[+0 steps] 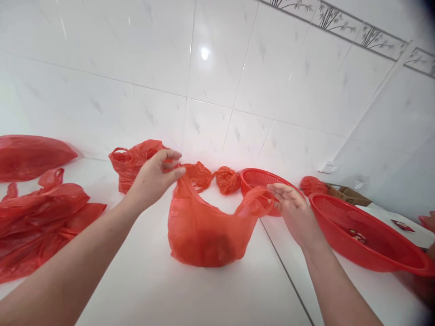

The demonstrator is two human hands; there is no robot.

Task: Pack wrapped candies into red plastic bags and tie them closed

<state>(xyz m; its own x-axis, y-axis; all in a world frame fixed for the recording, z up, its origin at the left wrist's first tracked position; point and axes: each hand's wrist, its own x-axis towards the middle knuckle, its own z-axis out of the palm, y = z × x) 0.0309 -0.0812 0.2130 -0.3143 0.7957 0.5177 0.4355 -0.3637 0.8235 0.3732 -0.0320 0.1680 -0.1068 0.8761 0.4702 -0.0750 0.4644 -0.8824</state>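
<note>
A red plastic bag [210,233] with something darker inside its lower part is stretched between my hands over the white table. My left hand [159,171] pinches its left handle between thumb and fingers. The right handle is gripped by my right hand [290,203], with the fingertips closed on the thin plastic. Between the two handles the bag's rim sags in a curve. What lies inside cannot be made out through the plastic.
Several red bags [41,222] lie at the left, and another bag [136,158] stands by the tiled wall. Crumpled red bags [228,180] sit behind. Red baskets [370,258] and a cardboard box [350,194] are at the right, where part of a person's hand [430,221] shows.
</note>
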